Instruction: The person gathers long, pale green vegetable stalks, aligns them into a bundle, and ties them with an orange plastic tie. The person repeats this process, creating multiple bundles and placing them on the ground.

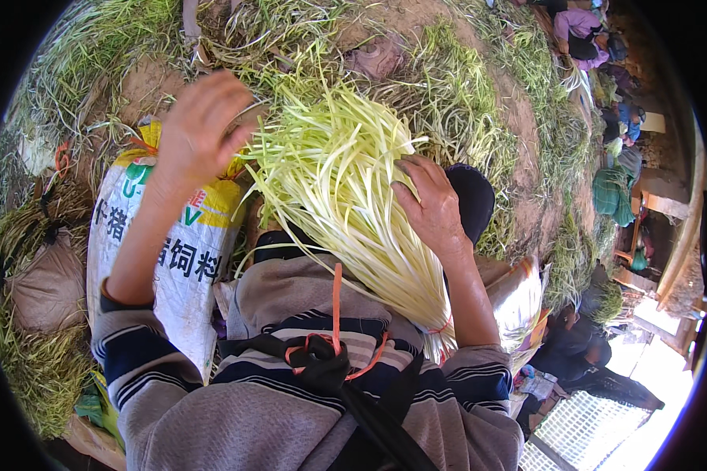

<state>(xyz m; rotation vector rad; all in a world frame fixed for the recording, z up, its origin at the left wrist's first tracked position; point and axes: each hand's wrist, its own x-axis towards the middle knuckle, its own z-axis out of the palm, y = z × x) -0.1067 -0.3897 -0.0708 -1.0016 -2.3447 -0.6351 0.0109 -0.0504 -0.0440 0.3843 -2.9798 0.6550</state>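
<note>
A large bundle of long, pale yellow-green leafy stalks (353, 176) lies across my lap, its loose leaf ends fanned away from me. A red tie (442, 325) circles the white stalk ends near my right forearm. My right hand (427, 200) rests on the bundle's right side with its fingers apart and curved against the leaves. Raised at the upper left of the bundle is my left hand (212, 123), fingers bent, with a thin curved strand or edge beside them; whether it holds this, I cannot tell. An orange strip (337, 306) stands up from the black cord tied at my waist.
A printed white and yellow woven sack (165, 265) stands at my left, near a brown bag (50, 282) and heaped stalks. Another white sack (515, 294) is at my right. Leaf trimmings (465, 88) cover the ground. Several people sit along the right, one in purple (580, 29).
</note>
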